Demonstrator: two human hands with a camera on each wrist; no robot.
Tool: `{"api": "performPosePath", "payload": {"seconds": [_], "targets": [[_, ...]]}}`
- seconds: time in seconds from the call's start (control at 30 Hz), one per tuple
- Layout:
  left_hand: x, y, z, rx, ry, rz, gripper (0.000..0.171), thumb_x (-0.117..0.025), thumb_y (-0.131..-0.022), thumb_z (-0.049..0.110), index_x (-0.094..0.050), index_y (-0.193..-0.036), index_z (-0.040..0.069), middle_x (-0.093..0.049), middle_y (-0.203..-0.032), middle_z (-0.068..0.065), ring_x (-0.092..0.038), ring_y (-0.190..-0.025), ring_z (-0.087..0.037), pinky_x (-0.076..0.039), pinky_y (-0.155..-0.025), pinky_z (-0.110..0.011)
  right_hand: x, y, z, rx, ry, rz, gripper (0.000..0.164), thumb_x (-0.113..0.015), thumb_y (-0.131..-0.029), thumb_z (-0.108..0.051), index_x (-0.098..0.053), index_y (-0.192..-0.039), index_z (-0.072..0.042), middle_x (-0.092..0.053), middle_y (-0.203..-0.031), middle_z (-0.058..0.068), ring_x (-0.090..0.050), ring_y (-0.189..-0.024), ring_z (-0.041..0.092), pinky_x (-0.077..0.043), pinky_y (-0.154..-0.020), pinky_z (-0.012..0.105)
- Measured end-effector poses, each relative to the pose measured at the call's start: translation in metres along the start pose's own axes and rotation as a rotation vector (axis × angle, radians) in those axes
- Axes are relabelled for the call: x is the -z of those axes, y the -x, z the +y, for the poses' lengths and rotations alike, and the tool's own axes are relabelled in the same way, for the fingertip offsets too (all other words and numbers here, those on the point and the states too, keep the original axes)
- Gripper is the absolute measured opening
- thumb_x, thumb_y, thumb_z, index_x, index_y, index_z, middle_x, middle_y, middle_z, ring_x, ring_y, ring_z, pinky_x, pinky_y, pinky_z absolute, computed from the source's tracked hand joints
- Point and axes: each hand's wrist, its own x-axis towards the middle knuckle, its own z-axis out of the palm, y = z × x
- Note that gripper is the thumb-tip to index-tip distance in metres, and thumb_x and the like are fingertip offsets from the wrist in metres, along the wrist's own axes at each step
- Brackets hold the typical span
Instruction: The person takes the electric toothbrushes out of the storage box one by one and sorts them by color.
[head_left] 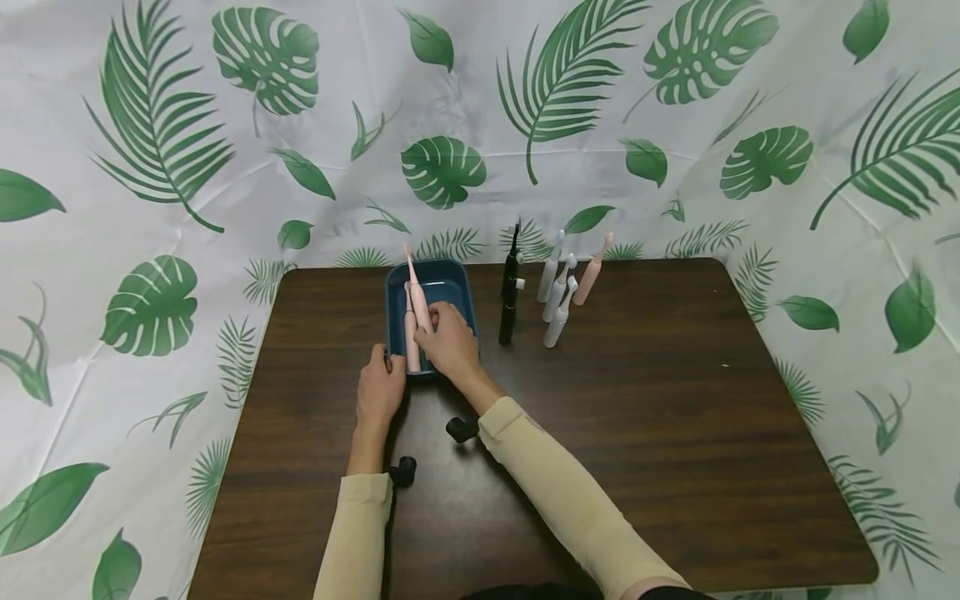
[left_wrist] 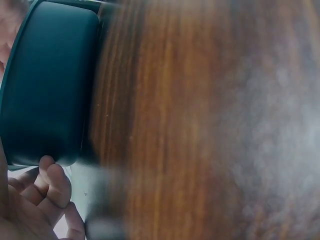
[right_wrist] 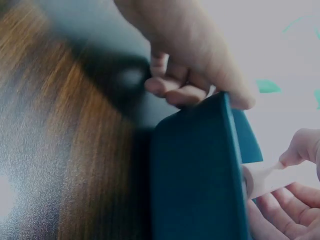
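Observation:
A dark blue tray (head_left: 447,292) lies at the back left of the table. My right hand (head_left: 453,346) pinches a pink electric toothbrush (head_left: 418,298) over the tray, its brush head pointing away from me. Beneath and left of it, a second pink electric toothbrush (head_left: 411,337) lies inside along the tray's left side. My left hand (head_left: 381,390) holds the tray's near left corner; in the right wrist view its thumb lies over the rim and its fingers (right_wrist: 185,95) curl against the outer wall. The left wrist view shows the tray's outer side (left_wrist: 50,85) but no toothbrush.
Right of the tray stand two black electric toothbrushes (head_left: 508,312), several white ones (head_left: 558,325) and a pink one (head_left: 589,279). The brown wooden table (head_left: 675,433) meets a leaf-patterned cloth (head_left: 337,100) behind. Black mounts (head_left: 461,429) stick out from both wrists.

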Motion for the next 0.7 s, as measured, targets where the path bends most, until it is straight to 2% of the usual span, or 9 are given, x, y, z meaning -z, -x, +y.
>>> {"api": "performPosePath", "payload": {"seconds": [0.43,0.7], "targets": [[0.0,0.0,-0.001,0.003,-0.001,-0.001,0.038,-0.044,-0.104,0.037,-0.059,-0.129,0.013,-0.06,-0.087,-0.013,-0.059,-0.079,-0.033,-0.045,-0.072,-0.045,0.019,0.021,0.002,0.078,-0.154,0.055,0.043,-0.073,-0.098,-0.028,-0.063,-0.138,-0.017,-0.065,-0.113,-0.003,-0.067,-0.081,0.008,-0.051,-0.064,0.033],[0.0,-0.001,-0.002,-0.008,0.021,-0.002,0.039,-0.044,-0.104,0.037,-0.06,-0.13,0.011,-0.057,-0.084,-0.011,-0.059,-0.078,-0.032,-0.044,-0.071,-0.044,0.03,0.033,0.003,0.135,-0.175,0.092,0.046,-0.073,-0.097,-0.027,-0.062,-0.141,-0.016,-0.067,-0.117,0.001,-0.068,-0.093,0.015,-0.054,-0.07,0.035]]}}
